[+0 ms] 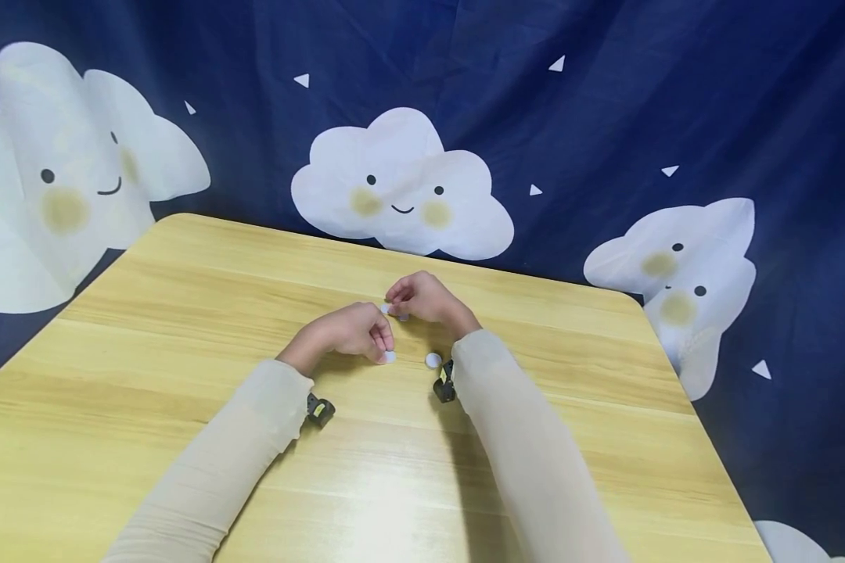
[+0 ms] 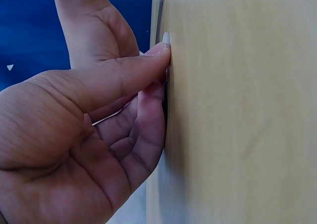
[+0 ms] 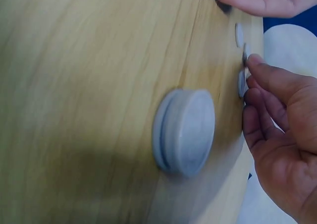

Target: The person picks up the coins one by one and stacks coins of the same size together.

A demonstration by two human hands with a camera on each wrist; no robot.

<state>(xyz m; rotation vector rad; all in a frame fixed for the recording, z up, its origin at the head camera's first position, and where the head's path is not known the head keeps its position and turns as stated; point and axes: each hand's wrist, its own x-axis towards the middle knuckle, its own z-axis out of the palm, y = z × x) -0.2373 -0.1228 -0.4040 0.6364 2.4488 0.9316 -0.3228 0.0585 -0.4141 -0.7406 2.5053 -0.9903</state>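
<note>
Several small pale grey-white round discs lie on the wooden table (image 1: 204, 328). My left hand (image 1: 355, 332) pinches one disc (image 1: 390, 356) by its edge, close to the tabletop; the left wrist view shows only a sliver of this disc (image 2: 166, 38) past the thumb. Farther back, my right hand (image 1: 422, 299) has its thumb and fingertips on a thin disc (image 3: 246, 51), seen edge-on in the right wrist view. Beside those fingertips lie another disc (image 3: 239, 34) and a partly covered disc (image 3: 241, 83). Nearer to me, under the right wrist, sits a short stack of discs (image 3: 190, 132).
A dark blue cloth (image 1: 465, 47) with printed clouds hangs behind the table's far edge. Small black cameras (image 1: 320, 409) are worn at the cuffs of both beige sleeves (image 1: 535, 453). The table reaches well out to the left and right of the hands.
</note>
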